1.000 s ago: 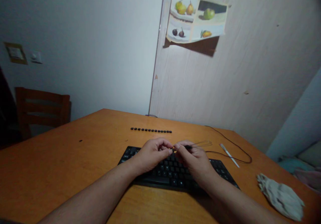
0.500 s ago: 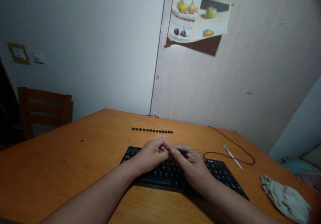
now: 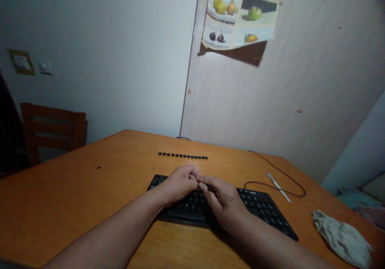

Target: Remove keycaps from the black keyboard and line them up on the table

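My left hand [image 3: 182, 184] is closed in a pinch above the keyboard; whatever lies between its fingertips is hidden. My right hand [image 3: 227, 204] meets it fingertip to fingertip. Held in the right hand is a thin tool with a dark shaft and fine wire ends, which looks like a wire keycap puller [image 3: 227, 197]; its wires lie across the hand. Under both hands sits a black keyboard [image 3: 192, 214], partly covered by them. Behind it, several small black keycaps [image 3: 181, 155] stand in a straight row on the table.
The wooden table [image 3: 75, 204] carries a small dark piece [image 3: 98, 167] at left. To the right are a white brush-like stick [image 3: 279, 188], a dark cable [image 3: 296, 177] and a crumpled pale cloth glove [image 3: 343, 237]. A chair [image 3: 54, 128] stands beyond the left edge.
My right hand has turned, its fingers now stretched toward the left hand. The tool's wires have swung from pointing right to lying lower across the hand. The keycap row has not moved.
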### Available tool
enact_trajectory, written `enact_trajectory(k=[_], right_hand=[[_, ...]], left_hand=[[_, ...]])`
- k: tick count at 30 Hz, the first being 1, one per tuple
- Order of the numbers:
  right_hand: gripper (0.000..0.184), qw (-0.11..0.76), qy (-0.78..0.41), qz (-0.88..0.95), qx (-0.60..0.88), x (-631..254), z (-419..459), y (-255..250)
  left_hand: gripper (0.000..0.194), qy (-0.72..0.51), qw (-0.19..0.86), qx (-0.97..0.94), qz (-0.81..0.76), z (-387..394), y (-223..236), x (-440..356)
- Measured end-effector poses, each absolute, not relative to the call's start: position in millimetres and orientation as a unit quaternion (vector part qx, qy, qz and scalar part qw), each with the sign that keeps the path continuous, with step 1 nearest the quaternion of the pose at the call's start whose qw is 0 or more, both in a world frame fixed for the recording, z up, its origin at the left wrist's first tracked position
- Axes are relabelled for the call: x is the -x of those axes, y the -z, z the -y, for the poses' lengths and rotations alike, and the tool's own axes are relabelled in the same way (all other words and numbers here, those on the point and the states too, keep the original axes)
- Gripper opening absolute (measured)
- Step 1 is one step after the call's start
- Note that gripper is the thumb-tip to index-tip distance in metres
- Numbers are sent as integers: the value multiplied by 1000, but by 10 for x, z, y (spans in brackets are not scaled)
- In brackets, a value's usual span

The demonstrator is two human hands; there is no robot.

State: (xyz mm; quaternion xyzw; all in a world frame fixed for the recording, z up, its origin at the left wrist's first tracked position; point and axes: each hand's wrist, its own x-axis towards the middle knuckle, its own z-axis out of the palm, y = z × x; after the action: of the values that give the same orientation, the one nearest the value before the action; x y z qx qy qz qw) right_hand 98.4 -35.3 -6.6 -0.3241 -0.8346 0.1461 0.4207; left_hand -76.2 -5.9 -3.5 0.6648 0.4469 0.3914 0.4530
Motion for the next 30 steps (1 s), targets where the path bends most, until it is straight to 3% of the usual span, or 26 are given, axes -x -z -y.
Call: enact_trajectory(k=[10, 23, 27, 30], right_hand=[[21, 486, -114, 799, 335, -1017, 302, 35], [14, 299, -32, 872, 386, -1134, 218, -5], [16, 288, -37, 870, 398, -1189, 61, -11], [18, 306, -58, 849, 427, -1333, -253, 2]], left_hand=[[11, -360, 518, -643, -433, 129, -82, 767], [19, -355, 514, -647, -438, 76, 14, 791], [24, -366, 495, -664, -424, 52, 39, 800], [26, -396, 405, -699, -437, 22, 48, 824]])
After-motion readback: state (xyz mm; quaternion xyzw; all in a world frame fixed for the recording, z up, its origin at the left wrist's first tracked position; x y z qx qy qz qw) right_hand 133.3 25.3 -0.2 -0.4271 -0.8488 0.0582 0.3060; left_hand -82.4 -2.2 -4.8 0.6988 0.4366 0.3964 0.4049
